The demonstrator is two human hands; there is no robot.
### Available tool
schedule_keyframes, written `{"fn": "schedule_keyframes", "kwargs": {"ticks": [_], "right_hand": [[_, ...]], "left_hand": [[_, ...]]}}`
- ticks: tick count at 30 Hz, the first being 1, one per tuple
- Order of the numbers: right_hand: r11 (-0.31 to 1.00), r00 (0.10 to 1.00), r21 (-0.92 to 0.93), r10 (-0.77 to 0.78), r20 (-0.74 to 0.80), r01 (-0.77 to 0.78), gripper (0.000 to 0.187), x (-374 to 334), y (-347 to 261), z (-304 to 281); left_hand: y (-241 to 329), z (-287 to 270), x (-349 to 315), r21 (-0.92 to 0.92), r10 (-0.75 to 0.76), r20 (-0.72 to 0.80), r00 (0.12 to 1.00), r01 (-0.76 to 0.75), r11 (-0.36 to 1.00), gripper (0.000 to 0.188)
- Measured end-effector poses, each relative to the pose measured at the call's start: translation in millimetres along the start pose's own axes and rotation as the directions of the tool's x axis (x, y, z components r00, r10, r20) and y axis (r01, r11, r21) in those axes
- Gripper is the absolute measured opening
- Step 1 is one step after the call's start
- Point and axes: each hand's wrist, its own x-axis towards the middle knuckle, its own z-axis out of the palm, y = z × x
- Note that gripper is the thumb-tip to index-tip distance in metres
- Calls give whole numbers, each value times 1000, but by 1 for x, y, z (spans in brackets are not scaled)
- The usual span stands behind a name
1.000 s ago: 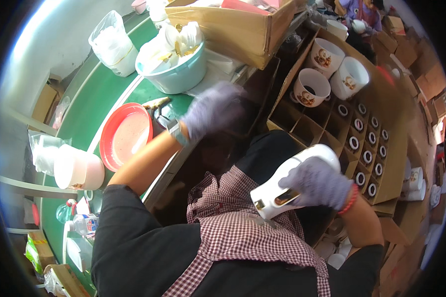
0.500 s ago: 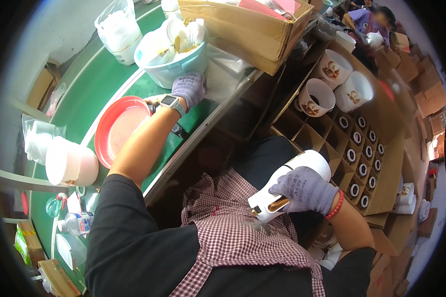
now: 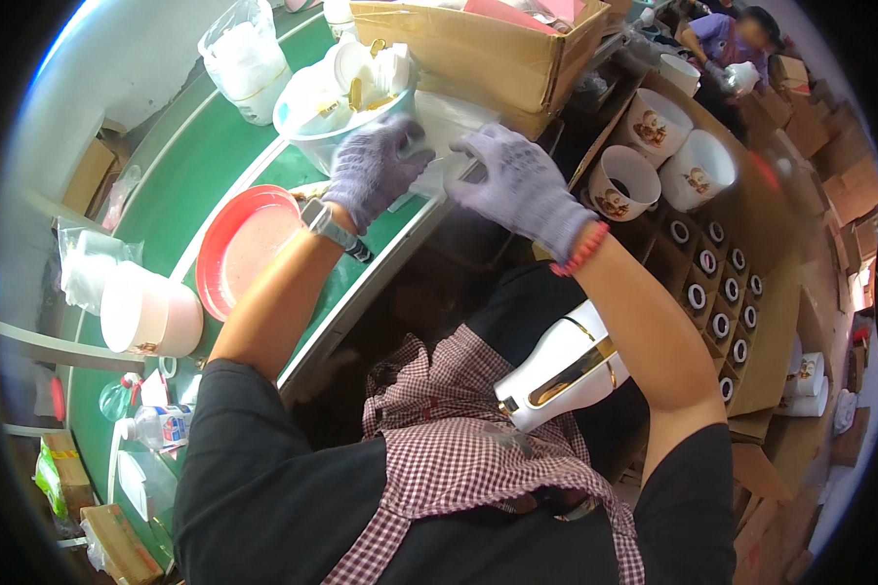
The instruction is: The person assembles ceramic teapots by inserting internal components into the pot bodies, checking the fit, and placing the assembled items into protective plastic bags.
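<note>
Both gloved hands meet at the desk's (image 3: 215, 156) near edge, over a white sheet-like piece (image 3: 429, 175). Left hand (image 3: 376, 171) and right hand (image 3: 517, 185) have fingers curled at it; grip unclear through blur. White basin (image 3: 312, 132) lies just beyond. White-and-gold jug (image 3: 566, 366) rests on lap, spout toward body.

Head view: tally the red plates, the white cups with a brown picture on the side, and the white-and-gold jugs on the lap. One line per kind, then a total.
Red plate: 1
White cups with a brown picture: 3
White-and-gold jug: 1
Total: 5
</note>
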Motion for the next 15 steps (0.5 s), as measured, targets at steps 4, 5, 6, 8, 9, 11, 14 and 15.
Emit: {"fn": "schedule_keyframes", "kwargs": {"ticks": [4,5,6,8,9,11,14,15], "right_hand": [[960,992,-278,19,129,18,47,27,-12,59],[945,987,-322,0,162,53,48,31,-18,73],[925,973,-376,39,226,50,46,37,-25,88],[871,933,-488,127,337,58,42,50,-38,111],[884,870,-467,228,437,3,25,59,-41,118],[908,849,-417,258,462,-49,23,71,-37,123],[911,862,-410,246,443,-49,21,81,-15,131],[904,869,-426,236,434,-33,22,83,-2,132]], "left_hand": [[-22,-38,0,350,181,-228,957,-93,932,60],[-34,-39,-2,403,171,-167,971,-91,911,58],[-47,-41,-5,458,154,-112,982,-87,885,55],[-72,-43,-5,516,133,17,991,-122,848,50],[-82,-46,-5,541,120,78,990,-143,829,47],[-92,-55,-1,504,152,1,988,-132,854,42],[-104,-70,10,444,230,-105,968,-161,882,39],[-106,-70,10,447,233,-119,965,-157,881,39]]}}
